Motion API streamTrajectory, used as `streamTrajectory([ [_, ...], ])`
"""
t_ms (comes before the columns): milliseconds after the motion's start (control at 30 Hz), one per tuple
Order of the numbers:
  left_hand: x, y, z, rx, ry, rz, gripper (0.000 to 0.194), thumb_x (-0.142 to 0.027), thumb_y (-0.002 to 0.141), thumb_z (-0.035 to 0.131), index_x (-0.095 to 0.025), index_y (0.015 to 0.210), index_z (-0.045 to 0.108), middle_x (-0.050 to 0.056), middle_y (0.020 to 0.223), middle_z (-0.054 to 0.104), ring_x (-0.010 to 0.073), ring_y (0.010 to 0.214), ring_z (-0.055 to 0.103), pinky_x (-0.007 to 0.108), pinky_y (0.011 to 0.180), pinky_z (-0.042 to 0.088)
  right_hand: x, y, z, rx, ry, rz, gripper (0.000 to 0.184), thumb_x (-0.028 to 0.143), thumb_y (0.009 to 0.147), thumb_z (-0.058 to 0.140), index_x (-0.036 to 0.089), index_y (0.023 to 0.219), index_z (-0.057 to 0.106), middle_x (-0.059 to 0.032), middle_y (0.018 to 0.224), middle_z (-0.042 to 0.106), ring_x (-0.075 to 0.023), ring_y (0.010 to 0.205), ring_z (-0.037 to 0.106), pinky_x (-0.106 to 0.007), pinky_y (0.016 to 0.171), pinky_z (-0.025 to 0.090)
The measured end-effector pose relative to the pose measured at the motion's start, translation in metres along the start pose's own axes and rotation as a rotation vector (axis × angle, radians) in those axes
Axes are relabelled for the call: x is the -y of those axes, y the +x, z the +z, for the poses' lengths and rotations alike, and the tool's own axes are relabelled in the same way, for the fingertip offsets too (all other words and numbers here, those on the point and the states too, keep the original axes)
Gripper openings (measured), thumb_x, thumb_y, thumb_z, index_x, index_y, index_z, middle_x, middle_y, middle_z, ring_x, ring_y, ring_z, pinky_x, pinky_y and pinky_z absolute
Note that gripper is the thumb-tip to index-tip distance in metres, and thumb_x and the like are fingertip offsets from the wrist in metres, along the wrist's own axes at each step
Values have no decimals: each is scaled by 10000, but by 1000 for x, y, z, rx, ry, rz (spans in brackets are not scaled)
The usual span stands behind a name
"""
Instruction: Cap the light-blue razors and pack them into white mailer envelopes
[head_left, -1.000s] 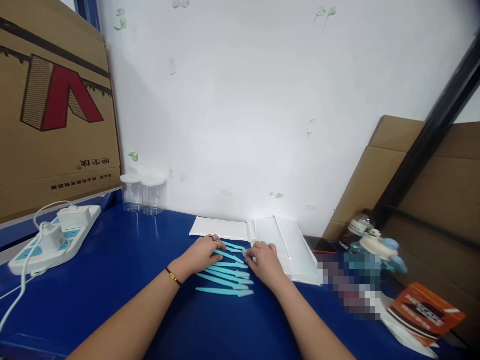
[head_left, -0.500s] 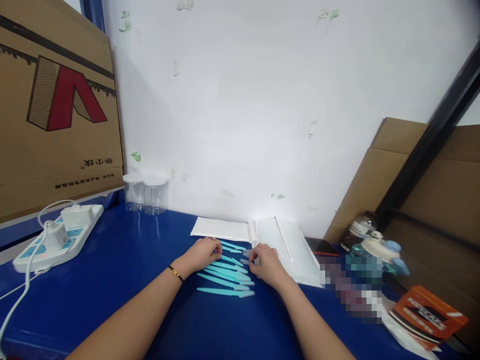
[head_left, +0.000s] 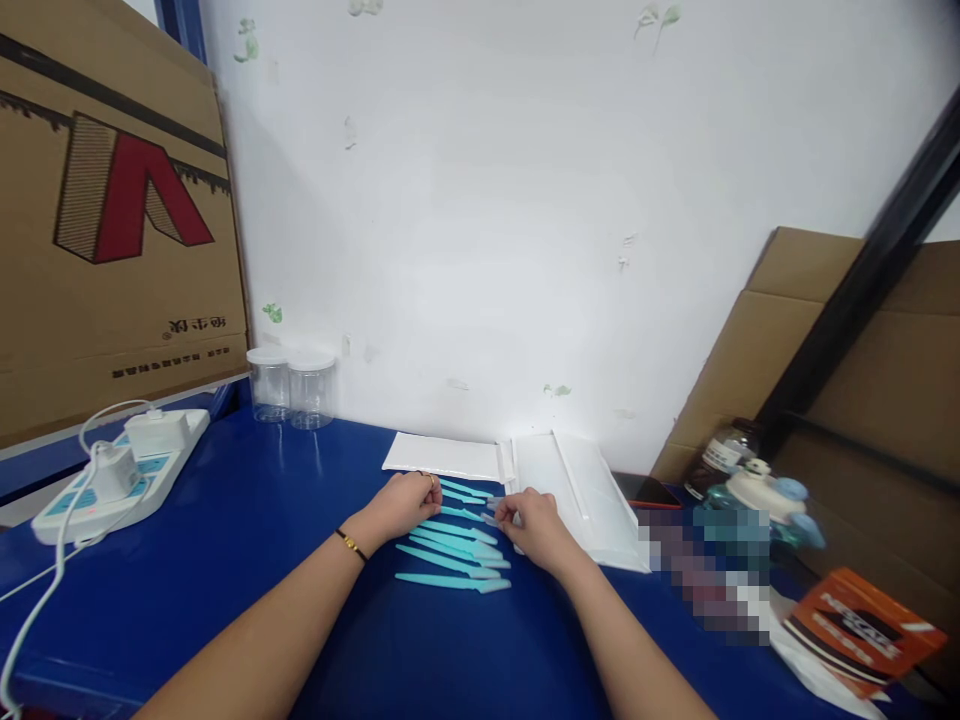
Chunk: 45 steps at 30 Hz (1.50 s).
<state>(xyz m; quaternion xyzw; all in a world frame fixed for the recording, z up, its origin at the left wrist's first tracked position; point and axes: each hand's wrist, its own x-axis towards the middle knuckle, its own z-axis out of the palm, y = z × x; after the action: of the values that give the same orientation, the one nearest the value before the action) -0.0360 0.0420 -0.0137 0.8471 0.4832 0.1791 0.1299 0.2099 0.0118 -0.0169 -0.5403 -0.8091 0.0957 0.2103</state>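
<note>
Several slim light-blue plastic sticks (head_left: 454, 558) lie in a row on the blue table (head_left: 247, 530). My left hand (head_left: 405, 503), with a ring and a thin bracelet, rests at the left ends of the upper sticks, fingers curled onto them. My right hand (head_left: 534, 525) is at the right ends, fingertips pinched on the capped tip of one of the upper sticks (head_left: 489, 519). Flat white packets (head_left: 442, 457) and a stack of clear bags (head_left: 581, 495) lie just behind the hands.
Two clear lidded jars (head_left: 291, 388) stand at the wall. A white power strip with plugs (head_left: 120, 465) lies at the left under a big cardboard box (head_left: 112, 220). At the right are a phone (head_left: 645, 490), a bottle (head_left: 724, 455), an orange pack (head_left: 855, 625) and leaning cardboard (head_left: 862, 370).
My right hand has shifted a little, its fingertips closing on a stick's capped end. My left hand stays at the sticks' left ends, drawn in slightly. The view moved a little.
</note>
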Motion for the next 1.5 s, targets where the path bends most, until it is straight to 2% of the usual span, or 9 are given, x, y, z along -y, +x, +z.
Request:
streamTrajectory([
  [400, -13, 2, 5, 80, -64, 51, 95, -241, 713, 560, -207, 722, 649, -11, 677, 643, 133, 624, 561, 215, 573, 354, 10, -3, -2, 7, 76, -53, 155, 146, 743, 553, 234, 693, 671, 19, 729, 662, -150, 733, 560, -297, 787, 289],
  [533, -9, 0, 2, 152, -122, 53, 160, -358, 724, 602, -215, 771, 658, -12, 693, 642, 142, 637, 574, 217, 573, 377, 2, -1, -4, -74, -6, -30, 144, 199, 802, 535, 249, 804, 669, -4, 829, 661, -181, 856, 541, -328, 788, 258],
  [633, -4, 0, 2, -5, -57, 86, 212, -362, 772, 572, -223, 911, 652, 24, 906, 653, 180, 805, 580, 250, 700, 410, -2, 1, -2, -157, -136, 0, 169, 177, 832, 510, 252, 869, 657, -29, 902, 639, -195, 904, 512, -339, 767, 241],
  [733, 2, 3, 5, -120, 70, 109, 268, -305, 803, 549, -235, 1051, 625, 53, 1073, 616, 221, 961, 536, 302, 834, 382, -2, 2, 2, -139, -222, -19, 147, 180, 828, 537, 258, 866, 656, -35, 902, 621, -203, 909, 492, -343, 757, 234],
  [933, 5, 6, 8, -63, 157, 104, 106, -282, 803, 554, -232, 832, 643, 15, 860, 653, 198, 857, 557, 274, 744, 376, 0, 3, 4, -78, -171, 52, 66, 221, 792, 587, 224, 749, 636, -26, 884, 607, -204, 920, 472, -328, 763, 239],
  [1000, 4, 7, 7, -43, 162, 118, 130, -268, 825, 518, -223, 785, 633, 6, 816, 657, 177, 797, 568, 258, 715, 370, -1, 3, 3, -46, -136, 86, 32, 219, 766, 611, 220, 740, 629, -16, 881, 608, -199, 925, 471, -318, 766, 242],
  [1133, 1, 6, 4, -23, 156, 132, 169, -258, 839, 486, -212, 771, 633, 6, 808, 666, 157, 742, 578, 239, 689, 367, -1, 4, 1, -9, -93, 88, 90, 145, 751, 593, 219, 711, 625, 10, 831, 639, -177, 903, 493, -309, 776, 239],
  [1333, -3, 4, 0, -19, 146, 133, 158, -251, 820, 502, -210, 756, 642, 7, 785, 666, 154, 722, 581, 230, 660, 368, 0, 5, 4, -31, -67, 63, 141, 204, 793, 569, 260, 900, 641, 12, 740, 661, -187, 856, 511, -309, 737, 244],
  [1500, -3, 3, 0, -4, 155, 154, 149, -219, 802, 502, -211, 769, 647, 0, 759, 662, 148, 708, 578, 230, 654, 361, 6, 9, 9, -87, -128, 114, 175, 306, 844, 535, 223, 727, 635, -20, 805, 671, -205, 858, 510, -321, 713, 231],
])
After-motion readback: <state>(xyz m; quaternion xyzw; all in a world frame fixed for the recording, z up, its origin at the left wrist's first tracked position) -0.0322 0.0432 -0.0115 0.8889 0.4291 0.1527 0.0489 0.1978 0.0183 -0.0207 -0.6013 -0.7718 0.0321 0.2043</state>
